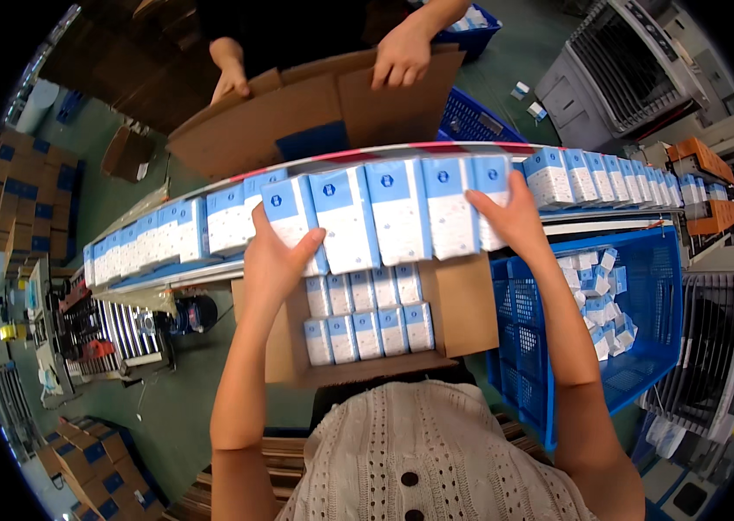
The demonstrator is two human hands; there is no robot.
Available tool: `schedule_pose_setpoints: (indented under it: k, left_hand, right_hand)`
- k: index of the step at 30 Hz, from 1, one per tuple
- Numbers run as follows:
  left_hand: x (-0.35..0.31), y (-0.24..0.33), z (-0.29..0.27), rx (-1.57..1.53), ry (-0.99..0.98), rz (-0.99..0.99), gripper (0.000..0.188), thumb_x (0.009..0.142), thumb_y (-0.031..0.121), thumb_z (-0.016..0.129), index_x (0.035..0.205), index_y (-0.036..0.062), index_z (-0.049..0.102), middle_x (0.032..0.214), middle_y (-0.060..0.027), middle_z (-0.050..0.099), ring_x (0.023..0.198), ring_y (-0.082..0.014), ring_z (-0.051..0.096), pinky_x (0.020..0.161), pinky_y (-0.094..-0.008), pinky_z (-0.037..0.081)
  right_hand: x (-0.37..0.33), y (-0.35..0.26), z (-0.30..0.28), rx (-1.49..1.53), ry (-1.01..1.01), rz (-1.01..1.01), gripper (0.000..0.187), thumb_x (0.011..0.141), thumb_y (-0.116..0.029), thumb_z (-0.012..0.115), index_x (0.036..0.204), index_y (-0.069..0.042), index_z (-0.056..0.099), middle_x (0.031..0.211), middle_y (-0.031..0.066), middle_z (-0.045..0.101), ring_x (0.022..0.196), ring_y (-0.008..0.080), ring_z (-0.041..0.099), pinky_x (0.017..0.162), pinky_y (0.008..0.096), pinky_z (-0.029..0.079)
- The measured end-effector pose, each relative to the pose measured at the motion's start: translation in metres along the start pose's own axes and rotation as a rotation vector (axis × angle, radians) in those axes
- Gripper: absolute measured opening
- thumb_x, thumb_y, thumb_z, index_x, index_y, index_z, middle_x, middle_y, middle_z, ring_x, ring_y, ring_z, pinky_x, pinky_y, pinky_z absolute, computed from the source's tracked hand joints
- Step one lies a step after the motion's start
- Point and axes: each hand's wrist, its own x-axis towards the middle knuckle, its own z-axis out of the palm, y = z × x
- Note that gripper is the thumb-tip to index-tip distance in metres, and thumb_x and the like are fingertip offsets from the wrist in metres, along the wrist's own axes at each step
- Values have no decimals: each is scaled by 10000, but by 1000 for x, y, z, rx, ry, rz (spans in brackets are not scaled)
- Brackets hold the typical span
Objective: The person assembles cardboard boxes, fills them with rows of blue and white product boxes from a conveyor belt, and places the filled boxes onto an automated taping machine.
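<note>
A: ok so what've you got in the grip rn?

B: From my remote seat, five blue-and-white packs [397, 213] in a side-by-side row, pinched between my left hand [278, 256] and right hand [515, 217]. Both are clamped on the ends, thumbs on the front faces.

A: nice, and what's under that?

B: Just my side of the grip there's an open carton [467, 300], two rows of smaller-looking packs [367, 334] showing in it. The held row hides its far edge for me.

A: anything else around?

B: Yeah, more packs lined up left of the grip [150, 239] and right of it [597, 178]. Blue crate [664, 260] off beyond my right hand, loose packs inside. Past the grip, a co-worker's hands [403, 59] are on some brown cardboard [232, 130].
</note>
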Motion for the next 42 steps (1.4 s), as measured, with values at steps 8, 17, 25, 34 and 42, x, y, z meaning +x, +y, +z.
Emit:
schedule_pose_setpoints:
  k: [8,17,25,34,42]
  left_hand:
    - [-99,-115,26,-168,-220,-231,782,683,263,717,1213,-50,235,1069,-217,503,984,-296,521,838,-351,420]
    - [-37,-222,161,359,-453,-527,950,708,438,649,1245,-86,65,1143,-327,402,1024,-414,473,864,-367,425]
    - [-75,-186,134,717,-603,-193,841,781,341,578,1281,-111,74,1121,-314,382,901,-370,554,704,-350,506]
    - [-62,-196,120,844,-945,-61,618,794,319,547,1261,-3,303,1096,-237,507,951,-343,543,806,-380,455]
    - [-3,-8,97,-388,-1111,-79,347,907,283,422,1130,34,516,925,-82,603,754,-133,580,654,-247,472]
  right_hand:
    - [-135,53,83,69,-194,205,397,728,-193,687,949,49,464,883,158,575,810,194,572,696,282,463]
    - [-90,156,216,-511,-494,179,501,797,-405,556,963,64,493,1068,267,415,935,397,454,813,421,413]
    - [-142,128,176,-595,-948,-189,228,667,-26,526,872,50,592,1000,234,523,944,400,467,794,452,388]
    - [-111,118,145,-287,-1102,-153,160,730,-75,523,847,16,582,906,184,555,851,309,543,738,390,424]
    - [47,166,-137,-623,378,-157,226,829,-195,463,795,19,527,794,201,543,754,376,517,692,454,405]
